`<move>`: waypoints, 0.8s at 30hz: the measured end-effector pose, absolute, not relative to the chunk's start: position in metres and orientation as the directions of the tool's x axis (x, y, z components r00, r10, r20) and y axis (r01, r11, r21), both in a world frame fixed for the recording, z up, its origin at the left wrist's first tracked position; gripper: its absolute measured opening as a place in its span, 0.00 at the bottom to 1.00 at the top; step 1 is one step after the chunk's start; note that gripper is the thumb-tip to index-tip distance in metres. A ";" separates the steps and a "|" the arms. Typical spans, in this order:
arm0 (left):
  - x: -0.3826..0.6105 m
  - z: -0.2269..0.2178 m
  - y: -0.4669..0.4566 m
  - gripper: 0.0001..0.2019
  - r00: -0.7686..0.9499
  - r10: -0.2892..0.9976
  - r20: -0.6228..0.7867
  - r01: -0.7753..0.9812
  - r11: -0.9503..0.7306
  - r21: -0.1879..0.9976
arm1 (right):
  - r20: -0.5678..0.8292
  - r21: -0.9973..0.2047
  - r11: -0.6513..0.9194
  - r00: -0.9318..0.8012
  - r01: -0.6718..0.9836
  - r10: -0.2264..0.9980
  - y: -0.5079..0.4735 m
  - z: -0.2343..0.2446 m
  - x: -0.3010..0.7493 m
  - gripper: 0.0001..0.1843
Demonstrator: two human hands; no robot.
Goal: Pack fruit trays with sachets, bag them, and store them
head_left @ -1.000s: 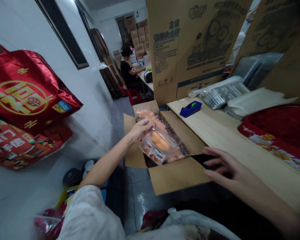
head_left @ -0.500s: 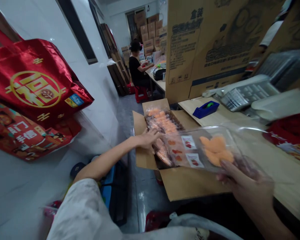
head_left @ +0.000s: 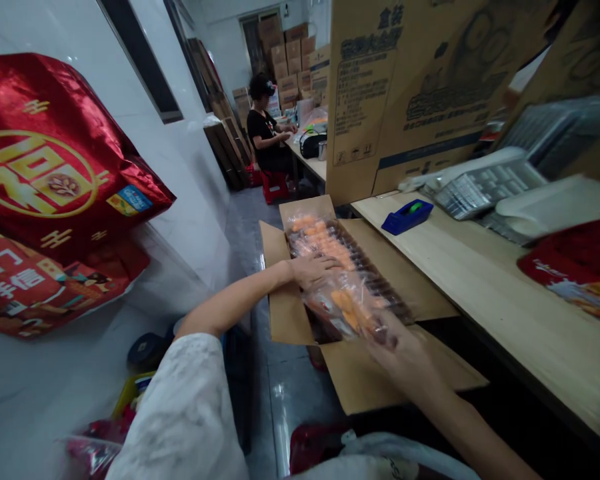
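Note:
An open cardboard box (head_left: 285, 313) stands on the floor beside a wooden table (head_left: 480, 280). It holds several clear plastic trays of orange snacks (head_left: 325, 243). My left hand (head_left: 313, 269) rests with curled fingers on the trays inside the box. My right hand (head_left: 397, 347) grips one clear snack tray (head_left: 347, 307) by its near end, low over the box's front part. The tray is tilted and partly blurred.
A blue tape dispenser (head_left: 406, 215) and stacked plastic trays (head_left: 480, 183) lie on the table, with tall cartons (head_left: 400, 87) behind. Red gift bags (head_left: 55, 173) hang at the left wall. Another person (head_left: 265, 130) sits at a far table. Bags (head_left: 330, 447) lie by my knees.
My right hand took a tray, lifted it over the table edge, then brought it back down to the box. My left hand went from holding that tray to resting on the trays in the box.

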State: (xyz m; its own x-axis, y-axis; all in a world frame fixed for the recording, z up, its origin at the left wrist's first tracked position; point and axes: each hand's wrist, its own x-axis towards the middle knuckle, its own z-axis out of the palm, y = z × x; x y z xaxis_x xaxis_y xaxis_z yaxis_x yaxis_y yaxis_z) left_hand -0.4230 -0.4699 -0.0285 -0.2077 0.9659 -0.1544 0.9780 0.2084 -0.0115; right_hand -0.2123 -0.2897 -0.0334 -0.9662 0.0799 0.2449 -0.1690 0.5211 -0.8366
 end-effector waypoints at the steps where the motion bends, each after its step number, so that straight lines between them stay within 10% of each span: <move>1: -0.425 -0.029 -0.469 0.34 -0.228 0.958 -0.172 0.973 0.232 0.001 | 0.242 -0.810 0.562 -0.968 -0.167 0.061 -0.293 -0.032 -0.215 0.13; 8: -0.438 -0.029 -0.460 0.36 -0.292 0.907 -0.303 0.939 0.333 0.090 | 0.213 -0.603 0.761 -0.967 -0.241 -0.138 -0.305 -0.012 -0.219 0.11; 17: -0.439 -0.034 -0.461 0.30 -0.299 0.922 -0.246 0.908 0.354 0.224 | -0.094 -0.516 0.845 -0.971 -0.142 -0.220 -0.334 -0.050 -0.257 0.34; 24: -0.427 0.009 -0.500 0.23 -0.562 0.810 0.166 0.709 0.369 0.601 | 0.232 -0.597 0.691 -0.912 -0.408 -0.338 -0.313 -0.038 -0.240 0.28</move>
State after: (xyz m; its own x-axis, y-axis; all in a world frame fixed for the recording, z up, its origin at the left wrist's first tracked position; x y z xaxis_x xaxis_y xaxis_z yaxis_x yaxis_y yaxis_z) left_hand -0.4275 -0.5002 0.0093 -0.5620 0.8102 0.1663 0.7092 0.3686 0.6010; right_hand -0.2398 -0.3128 -0.0382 -0.9122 -0.3378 0.2318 -0.4076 0.6907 -0.5974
